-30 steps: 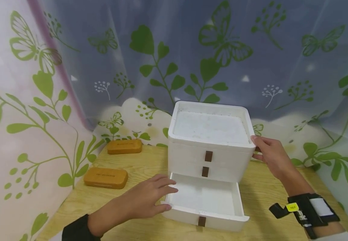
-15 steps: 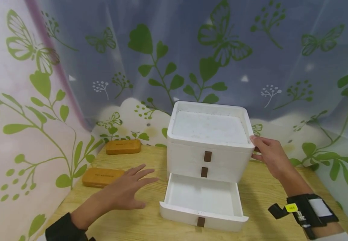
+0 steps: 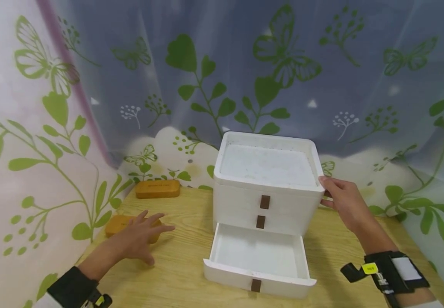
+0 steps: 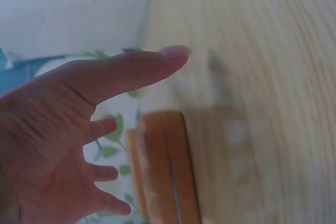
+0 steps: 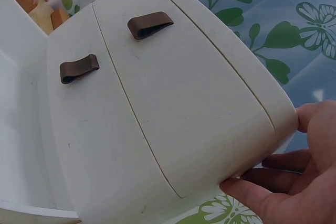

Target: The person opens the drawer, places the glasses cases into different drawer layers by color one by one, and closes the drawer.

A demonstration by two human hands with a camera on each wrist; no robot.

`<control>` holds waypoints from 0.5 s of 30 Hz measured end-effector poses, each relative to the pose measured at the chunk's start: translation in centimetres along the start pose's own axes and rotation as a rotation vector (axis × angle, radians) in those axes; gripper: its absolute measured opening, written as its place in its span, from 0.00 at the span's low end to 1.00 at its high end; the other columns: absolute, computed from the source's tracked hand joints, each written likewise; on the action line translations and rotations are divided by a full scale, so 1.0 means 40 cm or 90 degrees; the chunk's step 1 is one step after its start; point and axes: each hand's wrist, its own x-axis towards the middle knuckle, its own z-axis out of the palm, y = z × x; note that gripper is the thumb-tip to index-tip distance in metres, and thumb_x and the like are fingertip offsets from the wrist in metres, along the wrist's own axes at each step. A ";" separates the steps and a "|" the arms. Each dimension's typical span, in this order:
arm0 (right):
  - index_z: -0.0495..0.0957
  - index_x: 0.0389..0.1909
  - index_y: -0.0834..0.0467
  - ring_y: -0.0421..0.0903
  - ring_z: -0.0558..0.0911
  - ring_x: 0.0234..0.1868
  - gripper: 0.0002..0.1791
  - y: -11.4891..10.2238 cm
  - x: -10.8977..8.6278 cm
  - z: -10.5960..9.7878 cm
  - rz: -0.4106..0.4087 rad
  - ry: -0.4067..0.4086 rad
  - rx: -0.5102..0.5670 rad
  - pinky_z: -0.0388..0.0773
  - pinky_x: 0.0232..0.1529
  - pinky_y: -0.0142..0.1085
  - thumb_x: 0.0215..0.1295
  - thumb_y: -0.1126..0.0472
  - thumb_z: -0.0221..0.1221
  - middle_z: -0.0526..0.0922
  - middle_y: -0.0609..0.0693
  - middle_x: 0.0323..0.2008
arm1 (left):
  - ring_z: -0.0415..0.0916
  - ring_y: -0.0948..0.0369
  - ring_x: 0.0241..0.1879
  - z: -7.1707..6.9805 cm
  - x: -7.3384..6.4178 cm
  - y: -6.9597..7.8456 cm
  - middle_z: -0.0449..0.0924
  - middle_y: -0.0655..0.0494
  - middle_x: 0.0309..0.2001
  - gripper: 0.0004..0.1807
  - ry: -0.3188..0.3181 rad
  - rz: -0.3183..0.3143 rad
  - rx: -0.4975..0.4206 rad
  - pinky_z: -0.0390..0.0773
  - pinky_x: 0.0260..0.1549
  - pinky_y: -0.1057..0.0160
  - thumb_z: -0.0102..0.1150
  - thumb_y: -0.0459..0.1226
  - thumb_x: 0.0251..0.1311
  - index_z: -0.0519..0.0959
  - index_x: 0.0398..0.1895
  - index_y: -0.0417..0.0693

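Observation:
A white drawer cabinet (image 3: 268,167) with brown pull tabs stands on the wooden table. Its bottom drawer (image 3: 260,252) is pulled out, and nothing lies inside. My right hand (image 3: 346,203) holds the cabinet at its right side near the top rim; the right wrist view shows bent fingers (image 5: 252,192) against that side. My left hand (image 3: 135,237), fingers spread, hovers over the nearer orange case (image 3: 118,223) and partly hides it. In the left wrist view that case (image 4: 168,171) shows a zipper along its side, and no contact with the thumb is visible.
A second orange case (image 3: 158,188) lies farther back on the table (image 3: 183,273), near the wall. Patterned curtain-like fabric (image 3: 214,64) with green leaves and butterflies encloses the back and both sides.
My left hand has left the open drawer's left edge and moved left to above the nearer orange case. The right hand stays on the cabinet, and the drawer has not moved.

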 end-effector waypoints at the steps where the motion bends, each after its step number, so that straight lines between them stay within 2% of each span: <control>1: 0.54 0.81 0.66 0.66 0.69 0.74 0.44 0.000 0.000 0.000 -0.002 0.001 0.002 0.76 0.65 0.46 0.81 0.35 0.41 0.60 0.67 0.78 | 0.49 0.16 0.72 0.004 -0.002 -0.012 0.58 0.34 0.79 0.55 -0.001 0.000 -0.004 0.57 0.54 0.10 0.86 0.51 0.38 0.70 0.76 0.61; 7: 0.56 0.80 0.66 0.67 0.68 0.75 0.43 0.001 0.004 0.002 -0.005 0.003 0.013 0.75 0.66 0.48 0.81 0.36 0.42 0.60 0.68 0.78 | 0.53 0.17 0.70 0.023 -0.011 -0.081 0.62 0.34 0.76 0.54 0.001 -0.009 -0.016 0.60 0.54 0.12 0.84 0.54 0.40 0.70 0.76 0.58; 12: 0.57 0.80 0.65 0.66 0.70 0.74 0.43 0.005 0.002 0.002 0.006 0.012 0.013 0.75 0.65 0.48 0.81 0.36 0.42 0.62 0.67 0.78 | 0.60 0.18 0.66 0.028 -0.005 -0.121 0.67 0.31 0.73 0.54 0.026 0.015 -0.005 0.70 0.52 0.19 0.82 0.57 0.41 0.71 0.74 0.54; 15: 0.56 0.80 0.65 0.66 0.70 0.74 0.43 0.005 0.002 0.002 0.006 0.013 0.015 0.75 0.65 0.47 0.81 0.36 0.42 0.62 0.67 0.78 | 0.67 0.22 0.64 0.025 0.000 -0.143 0.70 0.33 0.70 0.53 0.037 0.013 0.018 0.75 0.50 0.25 0.80 0.58 0.42 0.71 0.75 0.55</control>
